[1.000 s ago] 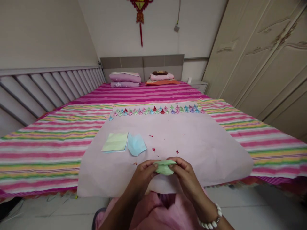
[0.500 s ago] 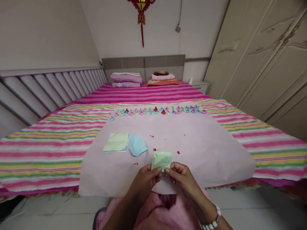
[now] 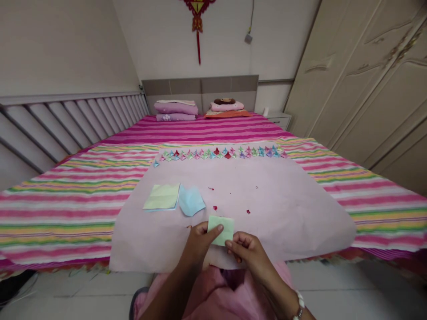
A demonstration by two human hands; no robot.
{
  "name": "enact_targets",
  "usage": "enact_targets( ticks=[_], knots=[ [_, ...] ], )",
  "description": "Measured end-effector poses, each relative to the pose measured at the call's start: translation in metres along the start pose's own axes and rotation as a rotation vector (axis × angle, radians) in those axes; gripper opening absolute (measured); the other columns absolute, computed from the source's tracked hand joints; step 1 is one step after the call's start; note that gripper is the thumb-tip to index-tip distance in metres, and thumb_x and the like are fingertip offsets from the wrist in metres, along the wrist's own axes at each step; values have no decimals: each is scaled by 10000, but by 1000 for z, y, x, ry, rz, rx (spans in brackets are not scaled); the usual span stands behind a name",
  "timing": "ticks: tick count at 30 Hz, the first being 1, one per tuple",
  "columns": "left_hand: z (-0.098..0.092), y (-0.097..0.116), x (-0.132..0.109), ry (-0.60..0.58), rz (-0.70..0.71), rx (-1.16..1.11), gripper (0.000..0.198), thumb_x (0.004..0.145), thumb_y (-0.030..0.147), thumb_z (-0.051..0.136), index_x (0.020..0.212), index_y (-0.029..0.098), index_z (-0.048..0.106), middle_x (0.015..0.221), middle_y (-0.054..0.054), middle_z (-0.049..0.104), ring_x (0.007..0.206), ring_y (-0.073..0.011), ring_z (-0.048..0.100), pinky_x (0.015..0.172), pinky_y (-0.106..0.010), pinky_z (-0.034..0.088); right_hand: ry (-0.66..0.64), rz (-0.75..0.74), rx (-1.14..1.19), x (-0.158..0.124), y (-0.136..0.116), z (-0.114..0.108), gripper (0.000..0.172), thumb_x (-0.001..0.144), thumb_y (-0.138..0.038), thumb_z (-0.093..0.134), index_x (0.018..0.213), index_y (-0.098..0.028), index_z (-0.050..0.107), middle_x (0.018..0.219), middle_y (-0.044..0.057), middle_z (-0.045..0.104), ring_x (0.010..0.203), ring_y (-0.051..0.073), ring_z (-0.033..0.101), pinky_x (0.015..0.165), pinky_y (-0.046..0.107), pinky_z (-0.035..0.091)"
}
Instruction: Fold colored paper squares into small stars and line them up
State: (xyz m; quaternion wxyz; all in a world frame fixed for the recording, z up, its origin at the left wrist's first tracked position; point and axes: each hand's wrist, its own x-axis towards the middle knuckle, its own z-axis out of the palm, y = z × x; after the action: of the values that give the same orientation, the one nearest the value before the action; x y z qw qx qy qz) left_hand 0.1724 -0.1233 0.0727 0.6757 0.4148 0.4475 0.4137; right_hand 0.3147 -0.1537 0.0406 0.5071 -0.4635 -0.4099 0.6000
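A small green square of folded paper (image 3: 225,232) is held between both hands, over the near part of a pale pink sheet (image 3: 293,213). My left hand (image 3: 200,242) grips its left side, thumb flat on the front and fingers behind. At the lower right corner, my right hand (image 3: 246,249) pinches the paper between thumb and fingers. Left of the hands lie a stack of paper squares (image 3: 162,197), pale green on top with blue under it, and a creased light blue paper (image 3: 191,201) beside it.
Rows of small folded paper pieces (image 3: 216,153) in several colours line the sheet's far edge. Small red scraps (image 3: 248,211) lie scattered on the sheet. The striped bedspread (image 3: 80,200) spreads around it. A slatted rail (image 3: 83,115) stands left, a wardrobe (image 3: 363,80) right.
The green paper has come slightly nearer and now looks flatter and squarer. My left thumb has moved up onto its face, and my right hand has shifted to its lower right corner.
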Motion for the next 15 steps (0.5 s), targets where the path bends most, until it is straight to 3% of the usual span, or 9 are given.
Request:
enact_targets(
  ticks=[6, 10, 12, 15],
  knots=[
    [0, 6, 2, 52, -1, 20, 357, 641, 484, 715, 619, 137, 633, 524, 7, 584, 498, -128, 503, 496, -230, 366, -25, 24, 7, -2, 7, 2, 397, 607, -495, 754, 541, -159, 554, 444, -48, 488, 384, 61, 342, 415, 206, 221],
    [1, 7, 1, 63, 24, 85, 330, 672, 454, 701, 661, 126, 665, 558, 2, 597, 515, -118, 502, 503, -224, 370, -2, -16, 6, -3, 1, 2, 355, 586, -470, 775, 625, -148, 633, 467, -60, 439, 425, 62, 328, 437, 202, 229],
    [1, 6, 1, 43, 77, 69, 309, 664, 388, 729, 825, 126, 693, 677, -20, 650, 610, -139, 562, 563, -228, 416, 23, -26, 14, -3, -4, 2, 350, 589, -471, 772, 628, -148, 641, 468, -59, 430, 432, 63, 321, 438, 204, 229],
    [-1, 2, 1, -20, 205, -14, 616, 609, 238, 785, 1184, 188, 572, 970, -59, 665, 850, -191, 621, 736, -272, 474, 77, -43, 23, -3, -8, 0, 355, 583, -467, 774, 575, -151, 613, 449, -58, 422, 431, 66, 315, 438, 208, 228]
  ],
)
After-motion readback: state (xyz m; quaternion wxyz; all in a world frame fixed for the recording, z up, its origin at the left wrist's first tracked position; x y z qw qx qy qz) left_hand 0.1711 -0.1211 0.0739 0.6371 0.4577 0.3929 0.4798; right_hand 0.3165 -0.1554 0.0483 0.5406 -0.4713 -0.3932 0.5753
